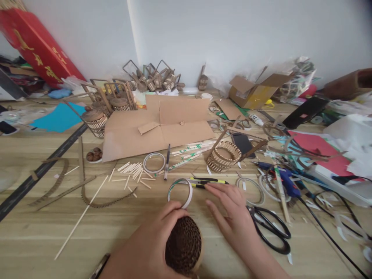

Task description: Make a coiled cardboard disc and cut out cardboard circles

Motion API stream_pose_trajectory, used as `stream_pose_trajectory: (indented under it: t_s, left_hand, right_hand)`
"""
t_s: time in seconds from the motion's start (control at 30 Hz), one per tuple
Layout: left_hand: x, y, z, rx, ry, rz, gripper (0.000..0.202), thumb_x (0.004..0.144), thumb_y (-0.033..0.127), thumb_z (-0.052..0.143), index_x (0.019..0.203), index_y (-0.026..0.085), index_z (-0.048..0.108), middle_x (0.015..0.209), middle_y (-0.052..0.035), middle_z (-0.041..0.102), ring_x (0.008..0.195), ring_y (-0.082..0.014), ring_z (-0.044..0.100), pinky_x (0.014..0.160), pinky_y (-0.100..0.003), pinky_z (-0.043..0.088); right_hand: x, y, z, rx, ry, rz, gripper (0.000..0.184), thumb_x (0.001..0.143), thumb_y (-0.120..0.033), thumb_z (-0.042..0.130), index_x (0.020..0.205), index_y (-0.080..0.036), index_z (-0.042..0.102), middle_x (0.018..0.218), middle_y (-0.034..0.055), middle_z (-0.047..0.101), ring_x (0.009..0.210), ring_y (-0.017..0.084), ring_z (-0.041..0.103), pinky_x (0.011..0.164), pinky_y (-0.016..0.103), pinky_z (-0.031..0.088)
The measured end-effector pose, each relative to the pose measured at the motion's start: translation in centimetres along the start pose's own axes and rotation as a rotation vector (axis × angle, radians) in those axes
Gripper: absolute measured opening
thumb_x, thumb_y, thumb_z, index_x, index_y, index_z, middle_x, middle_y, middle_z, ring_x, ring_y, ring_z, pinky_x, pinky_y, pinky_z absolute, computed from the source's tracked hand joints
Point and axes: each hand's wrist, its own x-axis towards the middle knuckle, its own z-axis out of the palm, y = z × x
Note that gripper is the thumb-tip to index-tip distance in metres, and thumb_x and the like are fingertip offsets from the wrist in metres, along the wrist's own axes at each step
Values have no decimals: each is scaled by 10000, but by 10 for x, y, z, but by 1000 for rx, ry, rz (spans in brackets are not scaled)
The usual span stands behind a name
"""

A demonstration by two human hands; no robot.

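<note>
My left hand (155,236) is closed round a dark brown coil of rolled corrugated cardboard (183,244), its ridged end facing up. Just beyond the fingertips a roll of tape (189,195) stands tilted on its edge; whether the fingers touch it I cannot tell. My right hand (232,213) has its fingers stretched out and holds nothing. Its fingertips reach a yellow and black utility knife (207,181), over or against the handle. Black-handled scissors (271,228) lie beside the right wrist.
Short wooden sticks (132,168), another tape roll (154,162) and a pen (167,162) lie ahead. Behind them are a flattened cardboard sheet (130,135) and a small slatted bucket (223,157). A blue glue gun (286,182) with its cable lies at right. Corrugated strips (83,174) lie at left.
</note>
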Motion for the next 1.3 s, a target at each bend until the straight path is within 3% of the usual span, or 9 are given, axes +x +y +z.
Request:
stream_pose_trajectory:
  t_s: [0.1,0.2,0.37,0.47,0.57,0.73,0.97,1.1,1.3]
  left_hand:
    - [4,1,4,72,-32,-29,936,545,370,879,1391,157,541,1555,-209,417,1390,-463,429,1138,-619,364]
    - [7,-2,9,103,-28,-25,941,538,312,857,1404,143,529,1559,-215,407,1385,-469,431,1138,-627,365]
    - [11,-8,14,114,58,17,890,552,281,810,1382,143,521,1529,-209,440,1353,-439,476,1132,-598,394]
    - [13,-9,15,116,132,25,788,586,283,786,1325,160,545,1462,-192,502,1310,-401,523,1112,-574,427]
    - [15,-10,16,129,164,13,765,603,297,783,1316,155,542,1441,-199,515,1295,-401,535,1101,-589,432]
    - [15,-15,21,214,188,-14,805,630,307,775,1365,119,504,1484,-240,469,1341,-440,486,1109,-639,398]
    - [14,-16,27,250,217,16,811,633,283,765,1381,130,492,1437,-227,517,1291,-425,535,1076,-622,446]
    - [14,-14,30,240,247,25,785,636,271,751,1369,154,494,1378,-199,565,1237,-401,574,1045,-584,484]
    - [13,-8,30,270,178,-16,728,654,283,727,1341,148,529,1404,-207,543,1265,-409,549,1062,-560,473]
  right_hand:
    - [16,-11,12,151,-18,54,292,978,-185,551,1263,-226,600,1187,117,679,1093,273,621,892,429,462]
    - [19,-11,19,203,-15,71,217,945,-162,597,1132,-252,661,1130,96,686,1064,282,635,884,451,461]
    - [15,-15,13,235,37,69,111,912,-140,631,926,-248,653,998,64,679,942,251,652,803,403,482]
    - [11,-20,8,239,19,-14,126,914,-120,610,916,-237,657,1021,75,646,961,233,637,782,355,497]
    - [7,-19,6,176,29,-78,186,931,-94,574,1017,-227,671,1053,83,636,972,228,623,816,357,485]
    - [15,-14,5,80,118,46,207,960,-136,575,1149,-192,641,1034,93,646,942,222,629,797,339,479]
    - [34,-35,14,-154,19,-263,220,1023,-172,482,992,-203,698,871,53,683,775,210,546,802,368,375]
    - [37,-39,20,-248,-35,-318,292,1004,-116,453,845,-205,681,765,34,667,721,215,498,801,375,347]
    - [36,-38,16,-322,-112,-290,249,944,-97,517,757,-222,623,707,33,616,701,217,492,771,374,338]
